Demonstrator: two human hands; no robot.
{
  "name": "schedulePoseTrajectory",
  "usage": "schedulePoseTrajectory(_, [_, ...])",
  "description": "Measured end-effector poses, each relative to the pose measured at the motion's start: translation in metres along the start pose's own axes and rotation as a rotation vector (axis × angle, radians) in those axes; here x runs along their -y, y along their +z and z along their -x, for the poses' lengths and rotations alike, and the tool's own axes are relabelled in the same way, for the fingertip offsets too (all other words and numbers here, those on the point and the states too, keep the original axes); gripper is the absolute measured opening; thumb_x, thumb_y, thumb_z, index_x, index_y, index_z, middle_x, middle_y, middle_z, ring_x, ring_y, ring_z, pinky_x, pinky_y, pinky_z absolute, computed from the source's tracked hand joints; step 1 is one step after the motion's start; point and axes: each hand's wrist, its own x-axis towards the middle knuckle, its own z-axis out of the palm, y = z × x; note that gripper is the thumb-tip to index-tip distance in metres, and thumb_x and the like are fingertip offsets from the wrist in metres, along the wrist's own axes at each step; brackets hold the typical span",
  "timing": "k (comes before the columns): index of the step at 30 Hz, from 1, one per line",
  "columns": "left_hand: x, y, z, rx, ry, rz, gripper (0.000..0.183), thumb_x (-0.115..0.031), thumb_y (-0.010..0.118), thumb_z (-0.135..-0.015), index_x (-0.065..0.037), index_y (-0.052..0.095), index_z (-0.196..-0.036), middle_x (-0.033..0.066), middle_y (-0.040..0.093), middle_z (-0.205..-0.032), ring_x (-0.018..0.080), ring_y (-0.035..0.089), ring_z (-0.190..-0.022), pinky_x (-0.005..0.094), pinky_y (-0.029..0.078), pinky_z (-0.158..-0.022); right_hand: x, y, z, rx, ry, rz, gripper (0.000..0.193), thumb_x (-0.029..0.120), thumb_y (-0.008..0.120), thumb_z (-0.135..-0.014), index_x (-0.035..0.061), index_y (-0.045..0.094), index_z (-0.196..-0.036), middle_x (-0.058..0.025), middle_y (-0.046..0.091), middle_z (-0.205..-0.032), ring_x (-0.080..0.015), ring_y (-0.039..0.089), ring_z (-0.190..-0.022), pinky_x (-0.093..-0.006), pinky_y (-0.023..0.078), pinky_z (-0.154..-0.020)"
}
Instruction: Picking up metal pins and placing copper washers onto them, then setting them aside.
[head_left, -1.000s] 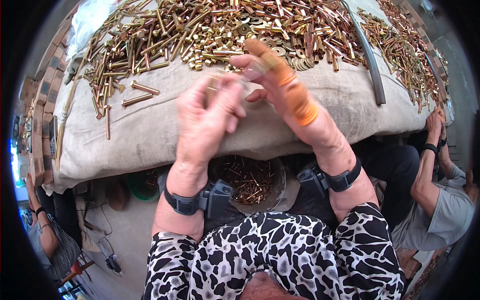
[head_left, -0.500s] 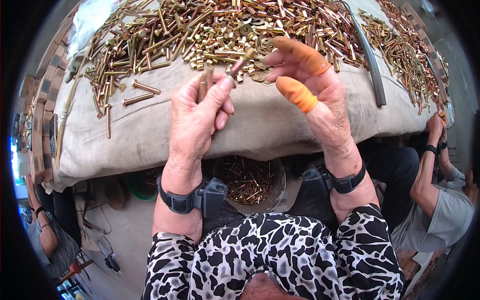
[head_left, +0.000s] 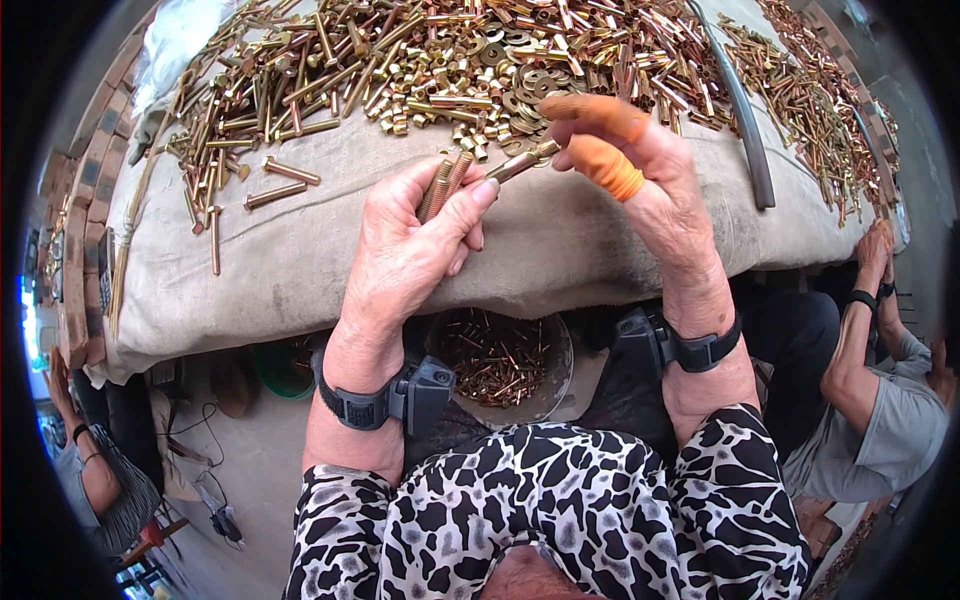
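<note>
My left hand (head_left: 405,245) is closed round several brass-coloured bolts. The threaded ends of two bolts (head_left: 447,182) stick up between its thumb and fingers. From its thumb tip another sleeved bolt (head_left: 515,166) points to the upper right, with a small collar (head_left: 547,149) at its far end. My right hand (head_left: 645,175) wears orange finger covers on thumb and forefinger, and its fingertips come together at that collar. Just beyond lie loose washers (head_left: 530,95) and short sleeves (head_left: 425,85).
A heap of bolts (head_left: 300,85) covers the far part of the cloth-covered table (head_left: 560,240). A grey tube (head_left: 745,135) divides off more bolts at right. Under the table edge stands a bucket (head_left: 560,370) holding bolts. Co-workers (head_left: 870,400) sit on either side.
My right hand has closed in from an open pose to the end of the bolt. My left hand has tilted that bolt lower, towards the right.
</note>
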Motion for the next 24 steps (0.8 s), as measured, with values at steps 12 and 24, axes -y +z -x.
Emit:
schedulePoseTrajectory(12, [-0.001, 0.000, 0.003, 0.011, 0.000, -0.107, 0.018, -0.019, 0.060, -0.079, -0.002, 0.057, -0.085, -0.0014, 0.051, -0.054, 0.0018, 0.043, -0.043, 0.0165, 0.032, -0.038, -0.001, -0.003, -0.004, 0.122, 0.164, 0.133, 0.020, 0.019, 0.058, -0.080, 0.0005, 0.058, -0.088, -0.0026, 0.056, -0.072, -0.0085, 0.052, -0.065, -0.0220, 0.043, -0.059])
schedulePoseTrajectory(24, [0.003, -0.005, 0.001, 0.062, 0.012, -0.039, 0.022, -0.015, 0.061, -0.079, 0.000, 0.056, -0.094, -0.0001, 0.052, -0.056, 0.0014, 0.039, -0.040, 0.0130, 0.029, -0.036, -0.001, 0.003, -0.004, 0.051, 0.060, 0.278, 0.019, 0.021, 0.059, -0.079, 0.0021, 0.060, -0.078, -0.0026, 0.052, -0.057, -0.0081, 0.045, -0.054, -0.0248, 0.038, -0.050])
